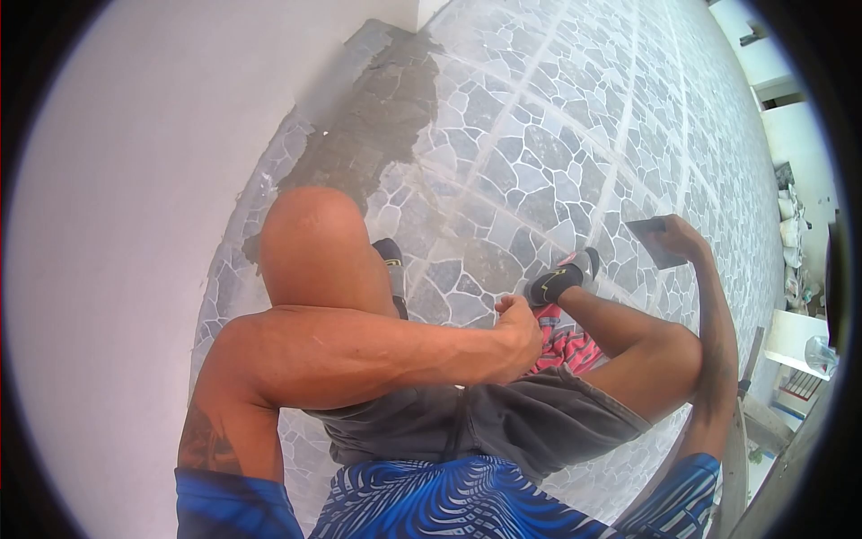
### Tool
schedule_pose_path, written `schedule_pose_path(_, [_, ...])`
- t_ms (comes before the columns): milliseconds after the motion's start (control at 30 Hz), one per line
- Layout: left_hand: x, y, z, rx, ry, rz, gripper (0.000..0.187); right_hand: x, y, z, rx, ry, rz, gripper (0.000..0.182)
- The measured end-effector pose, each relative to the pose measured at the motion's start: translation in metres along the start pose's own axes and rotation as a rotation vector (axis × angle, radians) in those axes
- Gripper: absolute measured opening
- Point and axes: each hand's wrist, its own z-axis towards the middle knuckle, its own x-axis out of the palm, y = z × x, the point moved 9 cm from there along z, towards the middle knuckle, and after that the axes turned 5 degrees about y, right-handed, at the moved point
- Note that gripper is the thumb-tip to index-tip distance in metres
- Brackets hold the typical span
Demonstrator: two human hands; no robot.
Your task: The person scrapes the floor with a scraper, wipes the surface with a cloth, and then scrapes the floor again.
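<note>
My right hand [677,239] is closed on a flat rectangular plastering trowel [654,244], held out to the right above the tiled floor. Its handle is hidden by the fingers. My left hand [518,339] is between my knees, the forearm crossing over my left thigh. Its fingers are curled, and I cannot make out what is in them. Right beside it bunches a pink striped cloth [572,349], next to my right shoe [555,284]; whether the fingers grip it is hidden.
Stone-patterned tile floor [539,171] spreads ahead. A dark, wet-looking patch [364,121] runs along the base of the white wall [153,225] on the left. Wooden pieces [736,458] stand at lower right. Bags [790,225] and other items line the far right side.
</note>
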Motion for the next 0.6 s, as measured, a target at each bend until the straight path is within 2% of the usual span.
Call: schedule_pose_path(600, [-0.002,-0.001,-0.0034,0.014,-0.013,0.013,0.031,0.001,0.0033,0.0004,-0.043,-0.005,-0.005,0.043])
